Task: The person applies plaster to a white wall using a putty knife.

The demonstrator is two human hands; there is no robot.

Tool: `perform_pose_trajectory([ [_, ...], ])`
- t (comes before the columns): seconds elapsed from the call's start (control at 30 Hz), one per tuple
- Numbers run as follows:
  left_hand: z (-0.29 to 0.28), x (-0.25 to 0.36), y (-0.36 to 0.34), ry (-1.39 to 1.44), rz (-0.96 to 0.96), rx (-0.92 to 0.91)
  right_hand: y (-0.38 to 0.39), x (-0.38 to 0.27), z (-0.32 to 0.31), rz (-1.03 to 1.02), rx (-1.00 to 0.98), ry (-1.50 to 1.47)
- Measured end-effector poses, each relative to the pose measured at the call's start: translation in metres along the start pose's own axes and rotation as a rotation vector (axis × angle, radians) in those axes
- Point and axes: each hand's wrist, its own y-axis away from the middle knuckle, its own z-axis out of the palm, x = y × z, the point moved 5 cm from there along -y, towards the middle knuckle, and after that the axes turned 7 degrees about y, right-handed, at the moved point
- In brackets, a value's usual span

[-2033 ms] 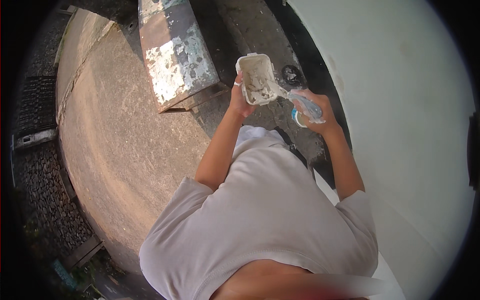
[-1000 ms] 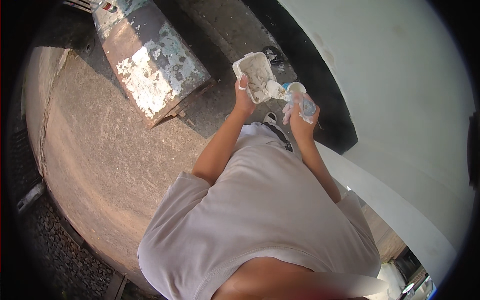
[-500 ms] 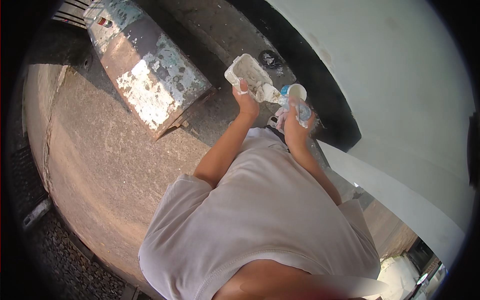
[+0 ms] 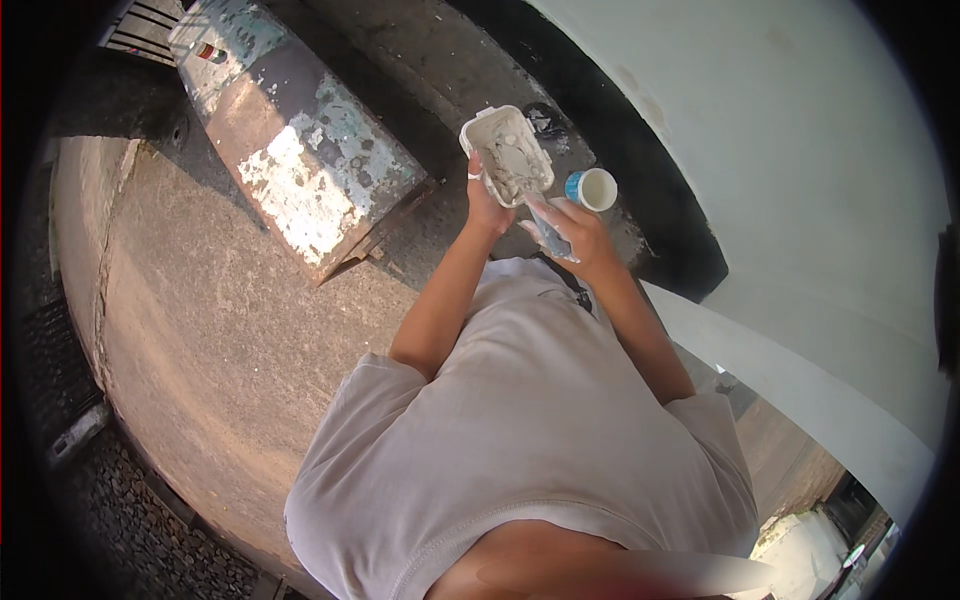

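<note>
My left hand [image 4: 488, 205] grips an off-white rectangular tub [image 4: 505, 150] holding pale, lumpy paste. My right hand [image 4: 582, 240] is closed on a grey-blue handled scraper [image 4: 550, 234], smeared with white, whose upper end reaches the tub's lower edge. Pale smears mark my right fingers, and a white band or smear circles a left finger. Just beyond my right hand, a white cup with a blue label [image 4: 590, 189] appears to stand lower down. A dark round object [image 4: 546, 119] lies on the concrete beside the tub.
A long, rusty metal box with flaking paint [image 4: 300, 190] stands at upper left, a small striped can [image 4: 212, 53] on it. A pale curved wall with a black base band [image 4: 800, 180] rises at right. Concrete ground [image 4: 200, 310], a crack, gravel and a metal grating lie at left.
My right hand and scraper have moved left toward the tub's lower edge, uncovering more of the white cup. The view has swung, so the metal box now sits farther left.
</note>
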Motion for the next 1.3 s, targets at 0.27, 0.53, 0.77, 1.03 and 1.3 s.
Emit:
perform_pose_trajectory([
  [0.27,-0.006,0.008,0.010,0.096,-0.008,0.026,-0.011,0.002,-0.038,0.054,-0.094,-0.149],
  [0.53,-0.005,0.012,0.014,-0.055,0.009,0.015,-0.011,-0.012,-0.025,0.048,-0.101,-0.213],
  [0.77,-0.010,0.015,0.015,0.098,-0.073,-0.022,-0.026,-0.032,-0.034,-0.006,-0.050,-0.099],
  [1.03,-0.009,0.024,0.015,0.012,-0.060,0.002,-0.011,-0.032,-0.025,0.111,-0.037,-0.125],
  [1.3,0.004,0.027,0.014,0.009,-0.072,-0.008,0.016,-0.033,0.013,0.110,-0.457,0.078],
])
